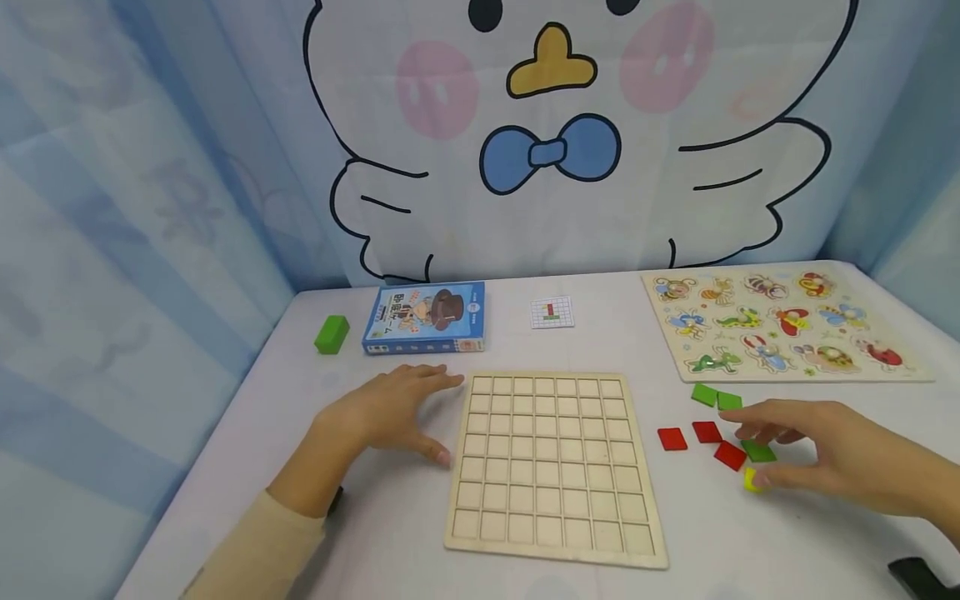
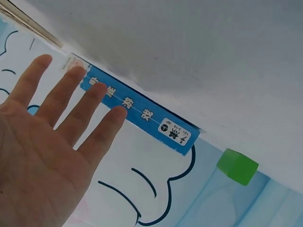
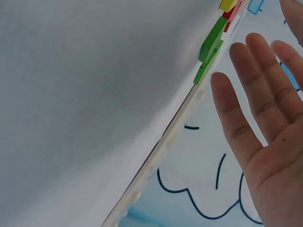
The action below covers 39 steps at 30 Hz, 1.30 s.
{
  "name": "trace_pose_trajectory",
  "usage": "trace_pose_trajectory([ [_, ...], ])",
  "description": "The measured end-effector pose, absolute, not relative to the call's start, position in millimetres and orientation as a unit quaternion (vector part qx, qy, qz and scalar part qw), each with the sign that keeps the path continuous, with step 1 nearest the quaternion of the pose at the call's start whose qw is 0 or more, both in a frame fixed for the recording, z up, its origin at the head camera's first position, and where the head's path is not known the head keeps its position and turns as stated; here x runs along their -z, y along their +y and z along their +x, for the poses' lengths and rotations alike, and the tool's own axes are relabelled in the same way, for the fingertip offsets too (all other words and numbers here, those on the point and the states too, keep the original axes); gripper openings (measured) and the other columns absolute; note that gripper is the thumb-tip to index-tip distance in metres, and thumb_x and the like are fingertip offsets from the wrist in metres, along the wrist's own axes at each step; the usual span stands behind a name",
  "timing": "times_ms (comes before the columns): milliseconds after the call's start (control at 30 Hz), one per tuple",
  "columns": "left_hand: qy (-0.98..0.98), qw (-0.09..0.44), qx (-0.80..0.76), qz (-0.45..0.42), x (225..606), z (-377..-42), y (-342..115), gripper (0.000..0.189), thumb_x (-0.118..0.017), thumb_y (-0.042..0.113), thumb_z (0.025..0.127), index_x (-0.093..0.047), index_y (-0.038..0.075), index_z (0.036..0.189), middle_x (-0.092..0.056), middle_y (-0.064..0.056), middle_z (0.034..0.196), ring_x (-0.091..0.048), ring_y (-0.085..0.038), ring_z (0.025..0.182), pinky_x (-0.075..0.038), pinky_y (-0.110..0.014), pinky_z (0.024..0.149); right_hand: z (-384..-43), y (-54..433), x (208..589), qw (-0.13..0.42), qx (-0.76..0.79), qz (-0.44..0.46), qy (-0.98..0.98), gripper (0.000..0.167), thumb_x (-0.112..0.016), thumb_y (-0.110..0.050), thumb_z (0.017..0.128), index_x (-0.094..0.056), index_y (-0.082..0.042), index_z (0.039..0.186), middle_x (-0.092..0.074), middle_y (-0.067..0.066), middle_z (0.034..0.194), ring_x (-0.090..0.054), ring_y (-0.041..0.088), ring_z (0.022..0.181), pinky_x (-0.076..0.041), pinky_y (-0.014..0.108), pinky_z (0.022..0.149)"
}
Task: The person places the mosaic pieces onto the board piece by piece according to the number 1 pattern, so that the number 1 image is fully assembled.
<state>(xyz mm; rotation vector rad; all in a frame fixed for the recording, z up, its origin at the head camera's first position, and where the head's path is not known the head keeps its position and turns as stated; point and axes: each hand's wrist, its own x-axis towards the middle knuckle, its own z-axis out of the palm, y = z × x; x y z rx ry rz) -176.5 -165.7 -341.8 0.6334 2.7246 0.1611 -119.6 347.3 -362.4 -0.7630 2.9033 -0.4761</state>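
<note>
Beside the left edge of a wooden grid board point(image 1: 555, 457), my left hand point(image 1: 378, 414) has its thumb and fingers spread, holding nothing. In the left wrist view, the left hand point(image 2: 52, 156) shows straight, parted fingers. My right hand point(image 1: 840, 454) is over a group of small flat tiles at the right, its fingers loosely bent. Its thumb tip is at a yellow tile point(image 1: 752, 479); I cannot tell whether they touch. About it lie red tiles point(image 1: 707, 432) and green tiles point(image 1: 703, 395). The right wrist view shows the right hand point(image 3: 274, 142) with nothing in its palm.
Behind the grid board lie a blue game box point(image 1: 427, 319) and a small pattern card point(image 1: 552, 312). A green block point(image 1: 332, 334) stands at the far left. An insect picture puzzle board point(image 1: 787, 325) lies at the back right. A dark object point(image 1: 921, 577) is at the front right.
</note>
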Motion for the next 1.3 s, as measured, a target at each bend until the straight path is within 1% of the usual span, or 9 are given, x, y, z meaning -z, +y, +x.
trace_pose_trajectory([
  [167, 0.958, 0.174, -0.040, 0.223, 341, -183, -165, 0.104, -0.081, 0.073, 0.070, -0.041, 0.034, 0.158, -0.033, -0.005, 0.167, -0.031, -0.035, 0.153, -0.029, -0.061, 0.122, -121, 351, 363, 0.064, 0.158, -0.256, 0.951, 0.057, -0.083, -0.058, 0.077, -0.068, -0.027, 0.123, -0.062, -0.027, 0.094, -0.057, -0.005, 0.084, -0.057, 0.021, 0.075],
  [367, 0.955, 0.195, -0.039, 0.218, 342, -187, -161, 0.109, -0.077, 0.078, 0.069, -0.038, 0.032, 0.160, -0.031, -0.006, 0.168, -0.027, -0.035, 0.155, -0.025, -0.062, 0.123, -122, 353, 365, 0.168, 0.181, -0.216, 0.945, 0.047, -0.085, -0.046, 0.081, -0.068, -0.025, 0.118, -0.065, -0.024, 0.096, -0.057, -0.006, 0.085, -0.056, 0.019, 0.076],
  [500, 0.956, 0.191, -0.028, 0.220, 342, -187, -157, 0.109, -0.077, 0.077, 0.070, -0.038, 0.029, 0.160, -0.034, -0.008, 0.167, -0.030, -0.036, 0.153, -0.025, -0.059, 0.124, -123, 352, 366, 0.196, 0.182, -0.202, 0.942, 0.041, -0.086, -0.039, 0.081, -0.068, -0.025, 0.115, -0.066, -0.021, 0.098, -0.057, -0.006, 0.085, -0.056, 0.019, 0.076],
  [633, 0.956, 0.189, -0.034, 0.220, 345, -188, -155, 0.109, -0.080, 0.073, 0.071, -0.037, 0.030, 0.160, -0.030, -0.007, 0.168, -0.030, -0.037, 0.153, -0.026, -0.060, 0.124, -122, 349, 367, 0.192, 0.185, -0.218, 0.939, 0.036, -0.085, -0.035, 0.083, -0.068, -0.026, 0.113, -0.064, -0.021, 0.096, -0.054, -0.005, 0.083, -0.054, 0.019, 0.074],
  [767, 0.952, 0.193, -0.052, 0.230, 347, -190, -152, 0.106, -0.085, 0.065, 0.071, -0.036, 0.035, 0.160, -0.023, -0.001, 0.171, -0.026, -0.034, 0.155, -0.027, -0.061, 0.123, -120, 349, 370, 0.171, 0.190, -0.248, 0.934, 0.033, -0.084, -0.033, 0.085, -0.067, -0.028, 0.114, -0.062, -0.023, 0.097, -0.054, -0.004, 0.083, -0.054, 0.019, 0.073],
  [967, 0.940, 0.220, -0.071, 0.250, 345, -193, -146, 0.098, -0.089, 0.051, 0.075, -0.041, 0.034, 0.158, -0.022, 0.002, 0.171, -0.023, -0.028, 0.157, -0.026, -0.052, 0.126, -118, 351, 372, 0.120, 0.186, -0.284, 0.933, 0.036, -0.083, -0.026, 0.087, -0.069, -0.033, 0.119, -0.059, -0.024, 0.100, -0.055, -0.005, 0.085, -0.056, 0.019, 0.073],
  [1133, 0.938, 0.233, -0.077, 0.245, 345, -192, -143, 0.096, -0.090, 0.048, 0.075, -0.042, 0.033, 0.157, -0.022, 0.001, 0.171, -0.022, -0.028, 0.157, -0.024, -0.051, 0.127, -119, 352, 372, 0.111, 0.193, -0.296, 0.929, 0.028, -0.080, -0.016, 0.089, -0.072, -0.039, 0.104, -0.056, -0.021, 0.099, -0.053, -0.004, 0.083, -0.055, 0.018, 0.069],
  [1200, 0.938, 0.235, -0.076, 0.242, 346, -192, -144, 0.097, -0.090, 0.049, 0.075, -0.042, 0.034, 0.157, -0.022, 0.001, 0.171, -0.022, -0.028, 0.157, -0.024, -0.051, 0.126, -119, 352, 371, 0.116, 0.197, -0.298, 0.927, 0.027, -0.079, -0.016, 0.089, -0.071, -0.039, 0.102, -0.056, -0.020, 0.100, -0.053, -0.003, 0.082, -0.055, 0.018, 0.068],
  [1300, 0.940, 0.236, -0.074, 0.237, 347, -192, -145, 0.097, -0.090, 0.049, 0.075, -0.041, 0.035, 0.157, -0.022, 0.001, 0.171, -0.021, -0.029, 0.157, -0.025, -0.052, 0.126, -120, 349, 370, 0.129, 0.191, -0.285, 0.930, 0.025, -0.082, -0.026, 0.087, -0.070, -0.039, 0.105, -0.057, -0.020, 0.101, -0.052, -0.003, 0.082, -0.053, 0.018, 0.068],
])
